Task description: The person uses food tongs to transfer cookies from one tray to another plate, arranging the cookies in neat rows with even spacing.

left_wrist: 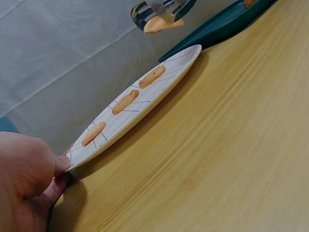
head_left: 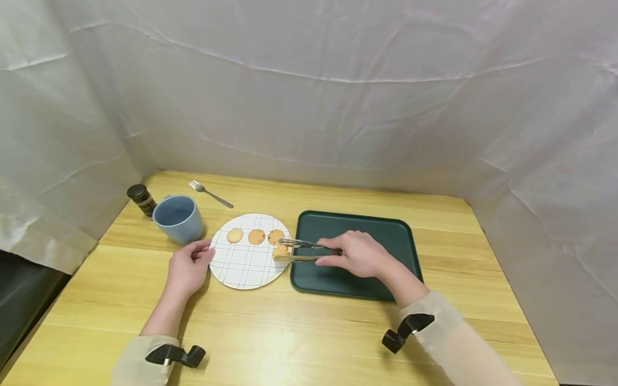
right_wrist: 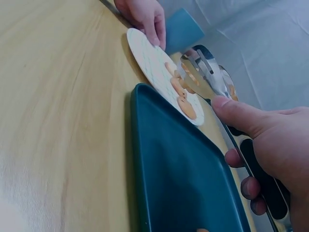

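My left hand (head_left: 187, 269) pinches the left rim of a white plate (head_left: 241, 268) with blue grid lines. Three round cookies (head_left: 257, 237) lie in a row on it. In my right hand (head_left: 359, 254) I hold metal tongs (head_left: 304, 258) with black grips. Between the tong tips is another cookie (left_wrist: 161, 24), raised above the plate's right edge in the left wrist view. Beneath the right hand lies a dark green tray (head_left: 357, 284). A bit of orange-brown food (left_wrist: 248, 3) shows on the tray in the left wrist view; the head view hides it.
A blue mug (head_left: 181, 222) stands behind the left hand, close to the plate. Beside it is a black-lidded jar (head_left: 142, 199). A fork (head_left: 211, 194) lies behind the plate. Grey cloth (head_left: 309, 107) hangs around the wooden table's back and sides.
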`<state>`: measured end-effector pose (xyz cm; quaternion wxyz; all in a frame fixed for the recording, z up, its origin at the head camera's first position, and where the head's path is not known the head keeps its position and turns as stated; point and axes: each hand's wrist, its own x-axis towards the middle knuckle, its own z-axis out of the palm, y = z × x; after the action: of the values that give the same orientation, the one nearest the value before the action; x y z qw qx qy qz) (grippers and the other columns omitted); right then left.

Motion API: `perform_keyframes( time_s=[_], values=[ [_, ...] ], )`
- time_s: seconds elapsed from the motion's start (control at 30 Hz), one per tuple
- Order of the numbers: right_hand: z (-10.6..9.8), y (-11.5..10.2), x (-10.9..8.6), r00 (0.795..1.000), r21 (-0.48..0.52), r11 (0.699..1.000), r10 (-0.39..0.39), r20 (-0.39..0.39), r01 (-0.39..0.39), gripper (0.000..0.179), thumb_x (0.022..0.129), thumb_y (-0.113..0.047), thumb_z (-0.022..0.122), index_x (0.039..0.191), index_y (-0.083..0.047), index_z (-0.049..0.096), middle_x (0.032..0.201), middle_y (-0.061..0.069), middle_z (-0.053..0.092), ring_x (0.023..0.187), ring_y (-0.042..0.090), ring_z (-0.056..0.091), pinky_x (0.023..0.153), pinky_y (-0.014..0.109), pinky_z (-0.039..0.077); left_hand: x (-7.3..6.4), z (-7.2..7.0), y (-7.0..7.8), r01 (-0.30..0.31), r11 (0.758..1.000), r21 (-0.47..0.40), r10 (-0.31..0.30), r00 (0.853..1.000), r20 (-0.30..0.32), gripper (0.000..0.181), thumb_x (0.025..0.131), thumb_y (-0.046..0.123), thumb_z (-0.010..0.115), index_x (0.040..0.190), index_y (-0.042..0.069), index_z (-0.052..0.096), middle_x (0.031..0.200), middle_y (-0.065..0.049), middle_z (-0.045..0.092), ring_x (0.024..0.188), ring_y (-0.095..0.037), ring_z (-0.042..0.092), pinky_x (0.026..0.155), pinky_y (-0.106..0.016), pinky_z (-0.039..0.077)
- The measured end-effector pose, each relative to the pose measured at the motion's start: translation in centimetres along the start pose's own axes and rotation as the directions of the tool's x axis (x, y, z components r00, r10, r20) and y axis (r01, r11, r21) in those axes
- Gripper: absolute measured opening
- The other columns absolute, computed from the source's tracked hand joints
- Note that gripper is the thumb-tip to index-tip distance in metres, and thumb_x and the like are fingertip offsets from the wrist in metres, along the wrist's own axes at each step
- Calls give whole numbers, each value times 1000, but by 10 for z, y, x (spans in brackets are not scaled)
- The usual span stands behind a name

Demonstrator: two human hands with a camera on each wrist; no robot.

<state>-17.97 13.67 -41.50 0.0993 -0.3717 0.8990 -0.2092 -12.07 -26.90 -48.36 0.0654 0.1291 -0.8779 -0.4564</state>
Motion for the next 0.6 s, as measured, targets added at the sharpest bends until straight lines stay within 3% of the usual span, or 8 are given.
perform_keyframes(
  time_s=[0.17,0.3,0.6],
  values=[
    [6,0,6,1000,-30,1000,-4,8,5,62,99,-60,66,144,-18,68,76,-13,64,45,6,35,47,28,26,0,0,-1,0,1000,-1,0,1000,-3,35,107,18,63,136,-1,68,117,-19,71,106,-28,63,80,-15,46],
    [9,0,11,1000,-42,999,8,27,-7,61,99,-61,66,145,-19,68,67,-17,53,45,7,32,48,30,26,1,1,-2,-3,1000,-3,3,1000,-4,35,107,18,63,136,-1,68,117,-18,71,106,-27,63,79,-15,46],
    [15,-4,18,996,-69,997,50,77,-44,62,99,-62,65,147,-22,65,66,-15,53,45,10,32,49,31,27,1,1,-3,-6,1000,-1,6,1000,-4,35,107,18,63,136,-1,68,117,-18,71,106,-27,64,80,-15,47]
  ],
)
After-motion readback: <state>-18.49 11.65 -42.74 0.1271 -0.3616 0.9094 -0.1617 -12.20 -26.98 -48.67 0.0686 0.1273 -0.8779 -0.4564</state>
